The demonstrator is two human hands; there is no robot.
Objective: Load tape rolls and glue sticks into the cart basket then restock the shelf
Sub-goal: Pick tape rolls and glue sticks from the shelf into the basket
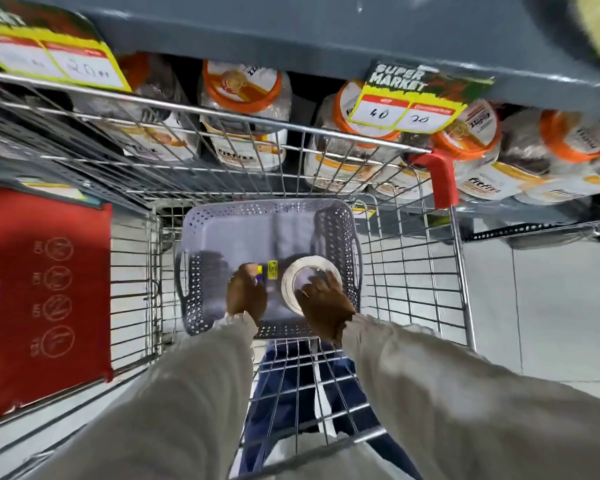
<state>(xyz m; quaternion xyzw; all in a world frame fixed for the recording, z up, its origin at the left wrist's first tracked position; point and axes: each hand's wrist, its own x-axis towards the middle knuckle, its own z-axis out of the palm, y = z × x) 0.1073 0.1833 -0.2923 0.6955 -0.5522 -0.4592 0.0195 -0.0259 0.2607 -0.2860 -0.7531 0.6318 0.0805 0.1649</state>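
While both hands reach into the grey basket (269,211): right hand (324,303) grips tape roll (309,284), hole facing up | left hand (246,294) clasps glue stick (262,271) | shelf tag (411,95) reads "SUPER MARKET", "40".

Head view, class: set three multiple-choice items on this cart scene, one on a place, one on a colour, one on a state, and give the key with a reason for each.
1. Where is the grey basket?
A. Inside the wire cart
B. On the shelf
C. On the floor

2. What colour are the lids of the jars on the shelf?
A. Blue
B. Orange
C. Green

3. What is the right hand doing?
A. Hanging free
B. Pushing the cart
C. Holding a tape roll

Key: 1 A, cart wires surround the basket. 2 B, orange rims show. 3 C, fingers reach through the roll's hole, over the basket.
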